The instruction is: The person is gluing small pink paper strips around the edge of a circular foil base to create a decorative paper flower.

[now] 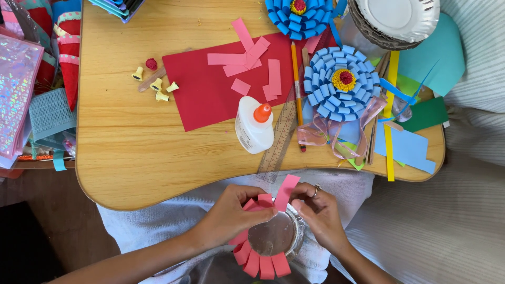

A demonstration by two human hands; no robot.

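Observation:
My left hand (231, 213) grips the upper left rim of a round silver paper plate (273, 235) held over my lap, thumb pressing on folded pink paper loops (260, 263) stuck around its edge. My right hand (318, 213) pinches a loose pink paper strip (286, 190) at the plate's top rim, the strip standing up between both hands. A ring shows on a right finger.
On the wooden table (137, 152) lie a white glue bottle with orange cap (255, 126), a red paper sheet (205, 89) with pink strips, a clear ruler (279, 139), a pencil (295, 79), two blue paper flowers (342, 81), stacked plates (400, 21), coloured paper at right.

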